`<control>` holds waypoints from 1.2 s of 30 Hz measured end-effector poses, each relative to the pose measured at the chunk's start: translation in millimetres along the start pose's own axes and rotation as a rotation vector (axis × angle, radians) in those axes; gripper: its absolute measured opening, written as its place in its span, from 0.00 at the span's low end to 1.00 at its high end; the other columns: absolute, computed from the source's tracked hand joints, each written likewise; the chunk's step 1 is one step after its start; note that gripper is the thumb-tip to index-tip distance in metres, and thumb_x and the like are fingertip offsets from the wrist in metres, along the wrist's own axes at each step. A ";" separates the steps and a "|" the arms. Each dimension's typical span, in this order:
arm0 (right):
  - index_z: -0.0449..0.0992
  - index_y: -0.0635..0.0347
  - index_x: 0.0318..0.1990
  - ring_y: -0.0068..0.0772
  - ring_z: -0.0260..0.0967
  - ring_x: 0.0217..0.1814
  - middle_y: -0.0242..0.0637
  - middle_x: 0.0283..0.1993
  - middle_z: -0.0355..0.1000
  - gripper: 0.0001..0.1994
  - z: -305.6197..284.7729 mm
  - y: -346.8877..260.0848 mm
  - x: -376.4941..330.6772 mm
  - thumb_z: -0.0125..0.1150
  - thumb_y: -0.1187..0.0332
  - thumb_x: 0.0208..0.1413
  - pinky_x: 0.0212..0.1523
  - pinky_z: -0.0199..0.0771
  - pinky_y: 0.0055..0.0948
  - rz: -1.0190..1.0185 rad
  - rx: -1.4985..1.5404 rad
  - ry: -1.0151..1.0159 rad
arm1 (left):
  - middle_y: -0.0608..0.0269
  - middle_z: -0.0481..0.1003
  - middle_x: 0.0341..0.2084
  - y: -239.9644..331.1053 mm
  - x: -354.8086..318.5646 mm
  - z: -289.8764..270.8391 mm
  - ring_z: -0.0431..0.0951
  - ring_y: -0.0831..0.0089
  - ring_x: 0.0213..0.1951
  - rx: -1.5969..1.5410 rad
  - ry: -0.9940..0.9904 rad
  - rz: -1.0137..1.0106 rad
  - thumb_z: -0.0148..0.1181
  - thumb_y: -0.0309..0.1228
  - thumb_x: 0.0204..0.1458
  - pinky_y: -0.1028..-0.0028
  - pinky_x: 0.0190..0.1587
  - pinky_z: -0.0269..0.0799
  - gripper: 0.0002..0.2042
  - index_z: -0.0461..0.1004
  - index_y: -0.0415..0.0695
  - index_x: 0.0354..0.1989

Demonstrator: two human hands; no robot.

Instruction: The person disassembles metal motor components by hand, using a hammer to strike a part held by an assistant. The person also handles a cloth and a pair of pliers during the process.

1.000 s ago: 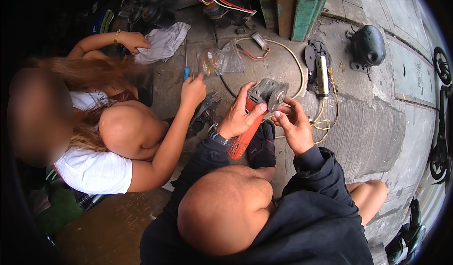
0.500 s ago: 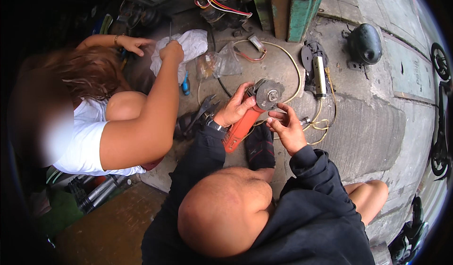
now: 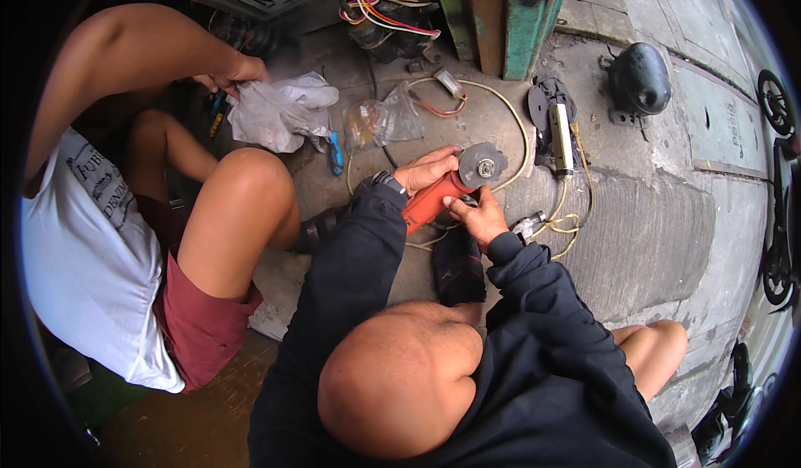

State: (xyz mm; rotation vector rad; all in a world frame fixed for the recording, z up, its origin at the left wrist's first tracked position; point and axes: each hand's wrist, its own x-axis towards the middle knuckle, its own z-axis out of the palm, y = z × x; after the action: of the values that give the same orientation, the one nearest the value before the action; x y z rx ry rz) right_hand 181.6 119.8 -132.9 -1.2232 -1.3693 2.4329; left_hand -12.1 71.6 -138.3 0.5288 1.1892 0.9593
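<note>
Hands (image 3: 455,193) closed around orange angle grinder (image 3: 450,188), right fingertips touching its body.

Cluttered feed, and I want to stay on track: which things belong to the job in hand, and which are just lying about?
In hand:
- orange grinder, gripped by the left hand
- its grey disc
- right hand, at the grinder's head

Lying about:
- black compressor
- clear plastic bag
- blue-handled tool
- wire bundle
- white rag, under another person's hand
</note>
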 end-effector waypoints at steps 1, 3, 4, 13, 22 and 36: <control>0.51 0.65 0.70 0.38 0.73 0.57 0.50 0.60 0.70 0.39 3.7 -12.1 -5.9 0.70 0.67 0.56 0.54 0.76 0.33 0.036 0.131 -0.041 | 0.55 0.70 0.60 -2.4 0.1 -2.6 0.71 0.67 0.60 0.070 0.063 -0.008 0.52 0.46 0.65 0.69 0.62 0.68 0.31 0.59 0.38 0.69; 0.54 0.63 0.67 0.37 0.70 0.60 0.45 0.62 0.65 0.34 0.8 -21.0 -2.7 0.68 0.70 0.58 0.56 0.76 0.34 0.041 0.232 -0.064 | 0.53 0.69 0.62 -4.0 8.3 -8.0 0.70 0.67 0.62 0.205 0.105 0.041 0.50 0.43 0.68 0.69 0.63 0.67 0.29 0.57 0.36 0.71; 0.56 0.63 0.66 0.36 0.68 0.61 0.43 0.64 0.63 0.32 -2.0 -22.1 -1.2 0.67 0.72 0.58 0.57 0.76 0.35 0.044 0.284 -0.071 | 0.54 0.68 0.63 -4.1 11.2 -6.3 0.69 0.68 0.62 0.219 0.116 0.058 0.49 0.41 0.68 0.69 0.64 0.66 0.29 0.56 0.36 0.71; 0.53 0.60 0.68 0.36 0.69 0.60 0.41 0.63 0.64 0.32 -1.1 -17.3 4.0 0.64 0.77 0.59 0.60 0.74 0.40 0.077 0.482 0.012 | 0.55 0.71 0.58 0.3 33.9 1.6 0.71 0.61 0.61 0.879 0.281 0.303 0.49 0.38 0.69 0.68 0.65 0.63 0.22 0.67 0.38 0.66; 0.42 0.60 0.73 0.39 0.71 0.58 0.46 0.67 0.62 0.38 -22.8 -22.5 -5.3 0.60 0.74 0.62 0.59 0.75 0.38 0.069 0.407 -0.093 | 0.51 0.69 0.61 3.5 3.2 44.0 0.69 0.53 0.61 1.032 0.509 0.291 0.58 0.33 0.56 0.59 0.64 0.62 0.27 0.66 0.41 0.66; 0.74 0.63 0.48 0.49 0.75 0.44 0.50 0.42 0.74 0.20 -153.4 39.1 -102.6 0.70 0.64 0.49 0.47 0.77 0.43 -0.162 -0.932 0.194 | 0.59 0.68 0.62 -20.6 -38.4 31.6 0.66 0.58 0.62 1.444 0.693 0.387 0.65 0.34 0.51 0.55 0.64 0.57 0.35 0.61 0.47 0.69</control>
State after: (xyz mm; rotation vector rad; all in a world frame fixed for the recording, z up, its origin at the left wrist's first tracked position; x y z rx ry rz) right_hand 366.5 156.1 -143.3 -1.3347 -2.5099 1.4904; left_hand 22.0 32.6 -123.8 1.6890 2.4228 0.4233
